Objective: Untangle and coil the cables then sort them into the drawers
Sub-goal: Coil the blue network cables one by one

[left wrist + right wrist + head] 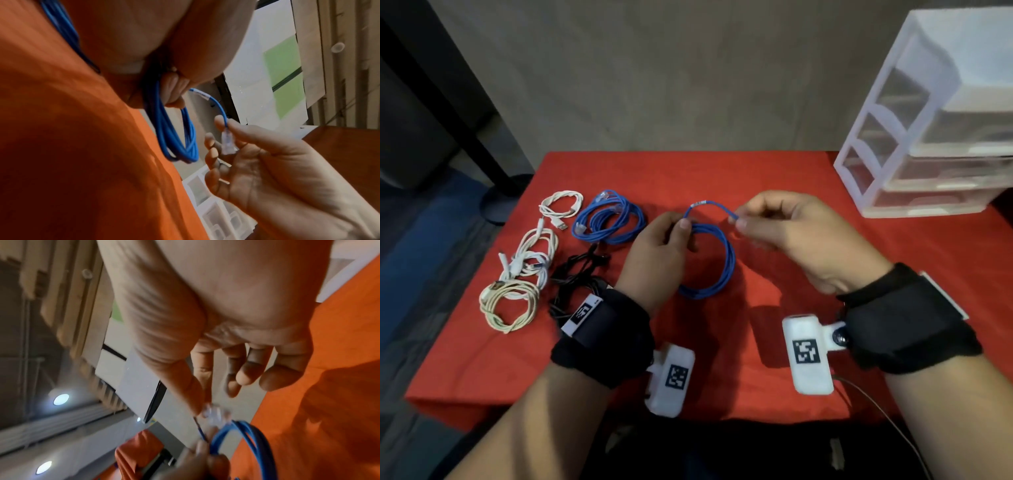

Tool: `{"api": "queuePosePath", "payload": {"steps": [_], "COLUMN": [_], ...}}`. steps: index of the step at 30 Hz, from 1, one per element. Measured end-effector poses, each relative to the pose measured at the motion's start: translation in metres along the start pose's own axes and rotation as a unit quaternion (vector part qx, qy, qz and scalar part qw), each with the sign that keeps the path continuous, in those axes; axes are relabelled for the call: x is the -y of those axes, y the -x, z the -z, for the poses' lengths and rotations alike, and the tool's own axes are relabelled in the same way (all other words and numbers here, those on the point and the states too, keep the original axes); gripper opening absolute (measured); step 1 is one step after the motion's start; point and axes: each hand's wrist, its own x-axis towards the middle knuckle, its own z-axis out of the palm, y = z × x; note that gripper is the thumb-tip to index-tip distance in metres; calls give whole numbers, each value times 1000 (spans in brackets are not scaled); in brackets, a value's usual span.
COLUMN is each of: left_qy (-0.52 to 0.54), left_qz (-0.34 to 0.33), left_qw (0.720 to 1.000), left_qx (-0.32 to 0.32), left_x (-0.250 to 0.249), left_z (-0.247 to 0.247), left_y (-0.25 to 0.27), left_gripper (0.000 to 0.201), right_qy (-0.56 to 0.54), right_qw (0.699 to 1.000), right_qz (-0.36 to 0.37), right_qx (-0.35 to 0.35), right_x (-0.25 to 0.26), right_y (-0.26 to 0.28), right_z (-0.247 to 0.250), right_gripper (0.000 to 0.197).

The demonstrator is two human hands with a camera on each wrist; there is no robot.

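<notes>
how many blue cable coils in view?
2. One blue coil lies on the red cloth left of the hands. The other blue coil is held by the left hand, its free end pinched by the right hand. None seems hidden.

Dim room; round ceiling lights glow beyond your right hand, whose wrist view is motion-blurred and edge-warped.
</notes>
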Motion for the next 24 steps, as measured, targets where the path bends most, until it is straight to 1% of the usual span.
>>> {"api": "queuePosePath", "payload": {"steps": [1, 2, 4, 6, 9, 11, 13, 14, 16, 18, 21, 24], "left_qy": [45, 91, 179, 246, 286, 308, 332, 340, 350, 351, 354, 384], "left_qz": [7, 19, 48, 76, 112, 115, 117, 116, 112, 117, 119, 125], "left_qw": [999, 996, 982, 963, 948, 941, 932, 929, 927, 927, 926, 912], "left_qx": [-1, 3, 36, 74, 82, 84, 92, 92, 78, 61, 57, 75], "left_x": [-3, -7, -15, -21, -29, -33, -37, -38, -37, -35, -35, -40], "left_z": [0, -1, -3, -6, -9, -10, -12, -12, -11, -8, -6, -5], "left_y": [1, 2, 5, 9, 11, 10, 11, 11, 10, 8, 8, 9], "left_gripper": [21, 19, 25, 26, 24, 19, 14, 14, 15, 15, 13, 22], "right_qy": [7, 29, 91, 122, 105, 82, 85, 96, 104, 75, 35, 29], "right_qw": [1000, 999, 995, 990, 990, 991, 989, 989, 990, 994, 997, 995], "right_qz": [4, 14, 42, 62, 82, 96, 99, 98, 90, 72, 55, 43], "right_qx": [14, 13, -14, -35, -35, -52, -69, -63, -18, 26, 52, 84], "right_x": [-1, -2, -6, -8, -13, -14, -11, -11, -9, -6, -3, -4], "right_y": [4, 7, 11, 13, 14, 12, 11, 11, 10, 10, 12, 15], "right_z": [-4, -7, -13, -18, -23, -24, -24, -23, -20, -14, -9, -7], "right_gripper": [3, 3, 8, 13, 26, 38, 44, 43, 29, 17, 17, 22]}}
